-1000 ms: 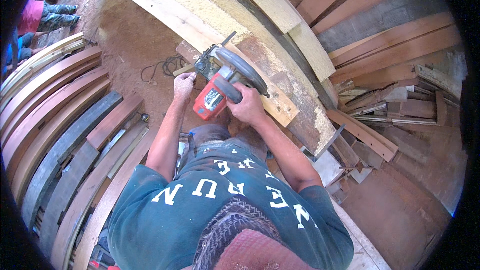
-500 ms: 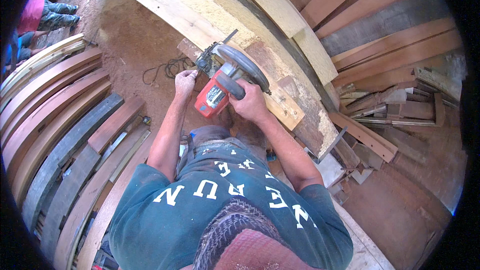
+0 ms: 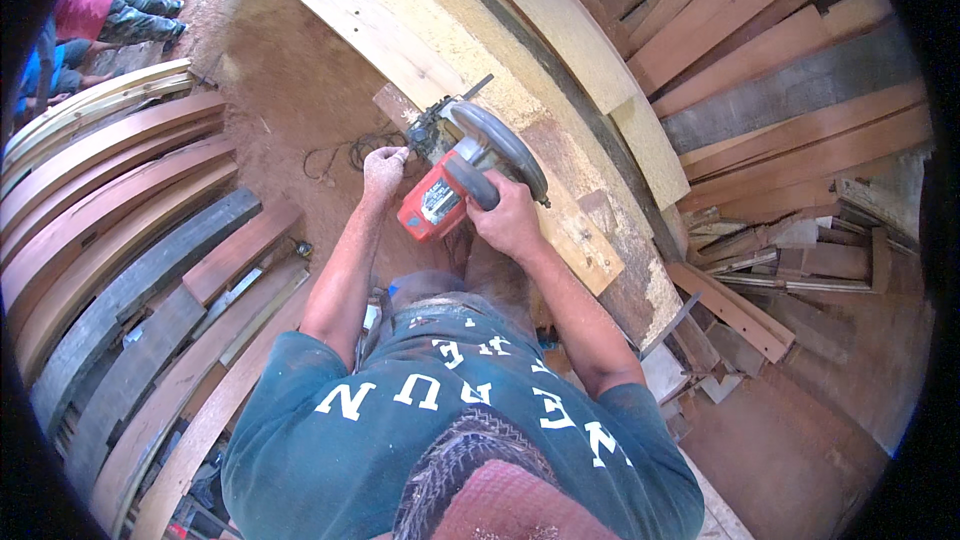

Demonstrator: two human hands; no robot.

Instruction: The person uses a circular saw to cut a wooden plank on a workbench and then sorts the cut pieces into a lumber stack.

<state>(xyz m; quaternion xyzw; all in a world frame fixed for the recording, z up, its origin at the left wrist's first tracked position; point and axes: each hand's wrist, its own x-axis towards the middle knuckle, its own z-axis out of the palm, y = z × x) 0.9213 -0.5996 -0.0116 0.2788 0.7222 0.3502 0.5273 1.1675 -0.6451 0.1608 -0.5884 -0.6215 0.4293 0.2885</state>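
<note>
A red circular saw (image 3: 432, 198) with a dark grey blade guard rests tilted at the near edge of a pale wooden plank (image 3: 400, 45). My right hand (image 3: 508, 218) is wrapped round its black rear handle. At the saw's left front, my left hand (image 3: 384, 172) has its fingers pinched beside the metal base fittings (image 3: 428, 130). Whatever those fingers hold, if anything, is too small to make out. A thin dark bar (image 3: 480, 87) sticks out from the front of the saw over the plank. The blade is mostly hidden by the guard.
Sawdust covers the workbench timber (image 3: 520, 90). A black cord (image 3: 365, 148) lies coiled on the dirt floor beyond my left hand. Stacked boards (image 3: 130, 190) line the left, and more planks (image 3: 770, 80) and offcuts (image 3: 840, 255) the right. Two people (image 3: 95, 15) are at far left.
The whole view has shifted, so the bench and saw appear slightly lower and further right. Both hands keep about the same place on the saw.
</note>
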